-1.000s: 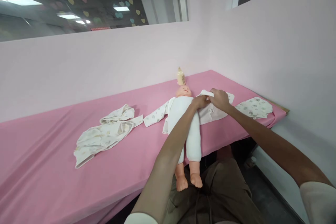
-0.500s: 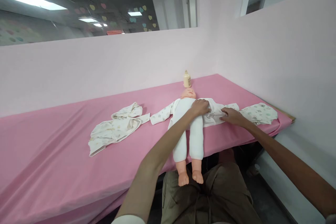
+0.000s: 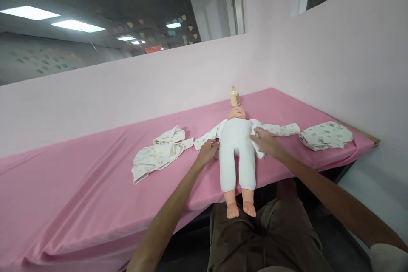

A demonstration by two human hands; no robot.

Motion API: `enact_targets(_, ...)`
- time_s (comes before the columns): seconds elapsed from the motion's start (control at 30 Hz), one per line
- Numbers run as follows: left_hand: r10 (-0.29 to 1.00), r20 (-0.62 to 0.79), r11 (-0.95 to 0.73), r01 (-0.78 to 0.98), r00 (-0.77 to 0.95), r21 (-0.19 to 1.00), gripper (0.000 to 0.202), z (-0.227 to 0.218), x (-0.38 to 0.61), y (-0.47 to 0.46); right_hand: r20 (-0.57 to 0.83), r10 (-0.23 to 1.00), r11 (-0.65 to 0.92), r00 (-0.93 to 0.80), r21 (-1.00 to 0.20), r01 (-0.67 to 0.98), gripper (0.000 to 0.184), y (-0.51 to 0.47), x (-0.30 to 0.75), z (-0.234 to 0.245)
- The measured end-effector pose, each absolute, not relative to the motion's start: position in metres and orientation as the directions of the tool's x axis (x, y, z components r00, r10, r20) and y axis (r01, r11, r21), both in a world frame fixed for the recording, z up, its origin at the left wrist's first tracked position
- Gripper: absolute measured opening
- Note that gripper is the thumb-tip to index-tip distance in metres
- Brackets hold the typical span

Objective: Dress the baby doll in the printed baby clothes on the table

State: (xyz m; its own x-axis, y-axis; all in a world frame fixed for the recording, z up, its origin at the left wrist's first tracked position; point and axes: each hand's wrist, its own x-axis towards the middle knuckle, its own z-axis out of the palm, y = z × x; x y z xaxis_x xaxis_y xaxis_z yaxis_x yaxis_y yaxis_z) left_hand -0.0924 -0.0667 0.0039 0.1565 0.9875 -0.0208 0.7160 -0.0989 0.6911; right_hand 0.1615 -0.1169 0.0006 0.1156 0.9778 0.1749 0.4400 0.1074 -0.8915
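A baby doll (image 3: 236, 131) with a white cloth body lies on its back, its bare feet hanging past the table's front edge. A white baby shirt (image 3: 208, 135) with printed sleeves is spread under it, sleeves stretched out to both sides. At the doll's left-hand side in the picture, my left hand (image 3: 208, 151) has its fingers closed at the shirt's edge. My right hand (image 3: 266, 141) pinches the shirt's other front panel beside the doll's waist. Part of that panel is hidden behind my fingers.
The table has a pink cover (image 3: 105, 187). A printed baby garment (image 3: 159, 156) lies to the left, and a folded printed cloth (image 3: 327, 136) to the right. A cream bottle (image 3: 235, 97) stands behind the doll's head. Pale walls (image 3: 344, 63) border the back and right.
My left hand has moved off the doll's belly to its left side. My right hand has drawn the shirt's right panel in against the doll. The view has shifted slightly left.
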Motion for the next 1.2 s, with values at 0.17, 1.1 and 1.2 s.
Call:
enact_targets(0.17,0.983,0.068,-0.174,0.737,0.171,0.654,0.025,0.000,-0.082,-0.058,0.330,0.940,0.323,-0.085,-0.786,0.527,0.012,-0.118,0.122,0.010)
enact_targets(1.1,0.906,0.421,-0.193,0.928,0.044,0.320,0.026,0.027,-0.053,-0.076,0.226,0.954,0.120,0.197,-0.890,0.440,0.017,-0.110,0.147,0.000)
enact_targets(1.2,0.911,0.396,-0.275,0.886,0.115,0.373,0.025,0.035,-0.037,-0.081,0.175,0.933,0.021,0.314,-0.899,0.438,0.024,-0.092,0.154,-0.001)
